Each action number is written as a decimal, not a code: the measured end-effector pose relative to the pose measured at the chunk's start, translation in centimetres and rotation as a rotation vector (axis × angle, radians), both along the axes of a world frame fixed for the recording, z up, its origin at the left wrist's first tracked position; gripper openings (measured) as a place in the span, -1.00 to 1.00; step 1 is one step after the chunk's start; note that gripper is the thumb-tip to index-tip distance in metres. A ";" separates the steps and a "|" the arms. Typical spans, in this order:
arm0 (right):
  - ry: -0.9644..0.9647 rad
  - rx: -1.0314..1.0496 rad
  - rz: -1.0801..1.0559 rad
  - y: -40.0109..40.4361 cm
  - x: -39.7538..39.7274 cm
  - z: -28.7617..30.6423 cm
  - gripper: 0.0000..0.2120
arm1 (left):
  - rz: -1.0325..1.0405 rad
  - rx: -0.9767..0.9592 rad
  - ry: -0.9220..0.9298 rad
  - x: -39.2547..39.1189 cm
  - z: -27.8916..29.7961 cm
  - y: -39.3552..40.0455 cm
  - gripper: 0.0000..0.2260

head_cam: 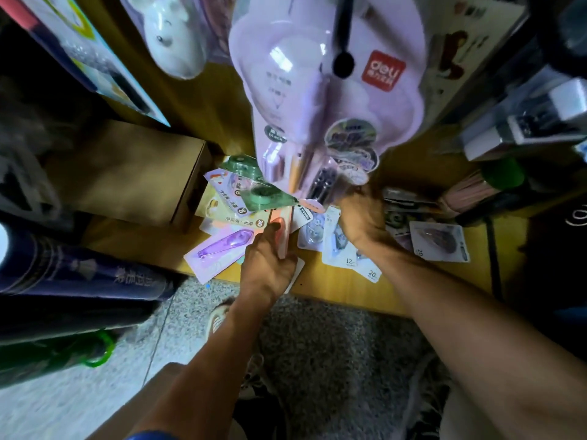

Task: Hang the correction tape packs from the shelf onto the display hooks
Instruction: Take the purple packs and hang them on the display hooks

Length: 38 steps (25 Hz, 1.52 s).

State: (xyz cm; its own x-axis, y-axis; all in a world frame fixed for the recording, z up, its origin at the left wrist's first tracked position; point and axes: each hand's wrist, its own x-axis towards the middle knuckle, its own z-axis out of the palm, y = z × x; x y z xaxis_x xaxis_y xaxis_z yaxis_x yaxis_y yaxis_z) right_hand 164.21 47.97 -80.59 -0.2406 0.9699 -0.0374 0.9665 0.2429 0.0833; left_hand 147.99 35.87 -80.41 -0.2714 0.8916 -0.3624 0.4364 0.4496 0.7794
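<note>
Both hands work over the wooden shelf (336, 289) near its front edge. Left hand (266, 268) is clamped on a thin stack of pink-edged correction tape packs (283, 231), held on edge. Right hand (360, 217) reaches into the scattered packs (341, 246); whether it grips one I cannot tell. A purple pack (222, 249) lies flat by the left hand, beside a brown carton (133, 173).

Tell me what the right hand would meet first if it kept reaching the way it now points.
Probably the big lilac blister pack hanging over the shelf: the right hand points away from the person, its fingers just under that pack's lower edge. Depth is unclear, so it might pass beneath.
</note>
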 end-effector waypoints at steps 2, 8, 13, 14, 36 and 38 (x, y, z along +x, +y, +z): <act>-0.042 0.030 0.072 -1.7 2.1 1.0 -0.46 | 0.025 -0.021 -0.014 0.7 0.8 -0.1 -0.52; 0.041 0.244 0.237 -8.5 8.8 6.6 -0.30 | 0.275 -0.056 -0.533 3.9 4.3 -1.9 -0.79; 0.246 0.329 0.396 -12.3 11.0 12.2 -0.41 | 0.289 -0.225 -0.792 4.6 11.4 -4.6 -0.55; 0.283 0.352 0.454 -13.2 11.2 13.4 -0.45 | 0.266 -0.213 -0.859 4.7 12.8 -5.2 -0.50; 1.799 -0.531 -0.403 -29.5 10.6 31.7 -0.81 | 0.112 0.221 -1.003 11.5 29.9 -16.2 -0.43; 1.710 -0.501 -0.314 -29.6 11.2 32.0 -0.68 | 0.141 0.258 -0.963 11.9 30.4 -16.4 -0.45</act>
